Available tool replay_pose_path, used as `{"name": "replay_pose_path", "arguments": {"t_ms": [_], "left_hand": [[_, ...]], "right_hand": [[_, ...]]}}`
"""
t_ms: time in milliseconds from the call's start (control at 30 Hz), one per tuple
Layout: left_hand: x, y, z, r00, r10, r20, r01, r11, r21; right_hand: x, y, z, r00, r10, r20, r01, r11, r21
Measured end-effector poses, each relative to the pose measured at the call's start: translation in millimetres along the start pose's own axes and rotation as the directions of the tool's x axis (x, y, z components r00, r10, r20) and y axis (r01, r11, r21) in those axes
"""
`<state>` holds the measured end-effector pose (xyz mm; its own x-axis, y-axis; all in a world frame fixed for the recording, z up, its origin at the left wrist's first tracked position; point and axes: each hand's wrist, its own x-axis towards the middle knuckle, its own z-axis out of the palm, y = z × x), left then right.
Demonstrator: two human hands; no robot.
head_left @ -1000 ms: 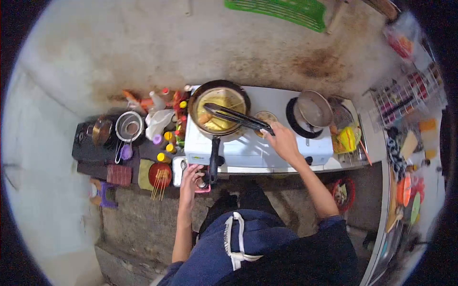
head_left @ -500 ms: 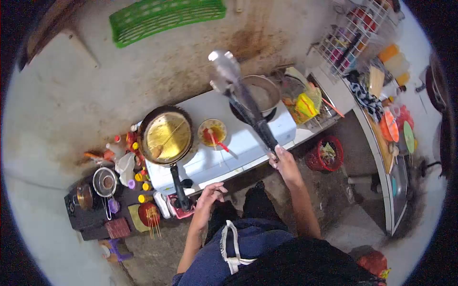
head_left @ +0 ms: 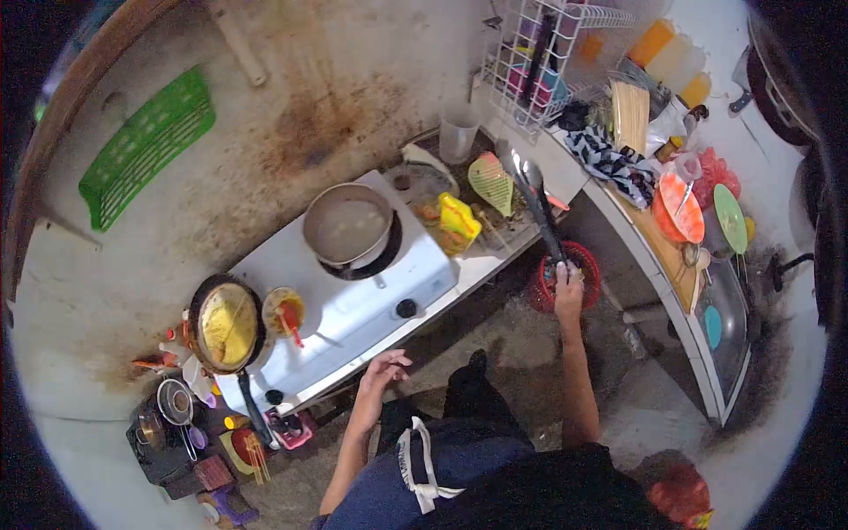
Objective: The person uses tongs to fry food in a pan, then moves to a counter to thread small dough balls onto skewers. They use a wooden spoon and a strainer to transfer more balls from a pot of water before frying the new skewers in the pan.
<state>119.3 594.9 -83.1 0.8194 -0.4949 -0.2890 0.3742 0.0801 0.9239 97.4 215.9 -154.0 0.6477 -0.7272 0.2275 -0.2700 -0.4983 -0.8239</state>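
Head view, seen from beside the stove: right hand (head_left: pixel 570 284) is closed round the handle end of black-handled tongs (head_left: pixel 542 212), which extend away from it; their metal tips are blurred, spread cannot be told. Red basket (head_left: pixel 594 281) lies beneath the right hand, partly hidden by it. Left hand (head_left: pixel 380 375) holds nothing, fingers loosely bent and a little apart, near the front of the white stove (head_left: pixel 362 305). Beyond the left hand: grey pot (head_left: pixel 352 240). Farther to its left: frying pan (head_left: pixel 260 331) with yellow liquid, patterned bowl (head_left: pixel 270 323) just beside. Left of the tongs: yellow packet (head_left: pixel 458 219).
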Motion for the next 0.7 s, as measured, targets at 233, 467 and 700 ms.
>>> {"name": "replay_pose_path", "arguments": {"t_ms": [233, 467, 700], "left_hand": [[71, -27, 108, 0.985, -0.103, 0.139, 0.09, 0.991, 0.097], [97, -40, 160, 0.984, -0.135, 0.115, 0.134, 0.991, 0.018], [127, -33, 174, 0.973, -0.209, 0.099, 0.205, 0.977, 0.054]], "right_hand": [[75, 74, 36, 0.997, 0.06, 0.05, -0.049, 0.978, -0.203], [95, 79, 72, 0.969, 0.168, 0.18, -0.13, 0.97, -0.205], [87, 112, 96, 0.982, 0.072, 0.175, -0.044, 0.986, -0.161]]}}
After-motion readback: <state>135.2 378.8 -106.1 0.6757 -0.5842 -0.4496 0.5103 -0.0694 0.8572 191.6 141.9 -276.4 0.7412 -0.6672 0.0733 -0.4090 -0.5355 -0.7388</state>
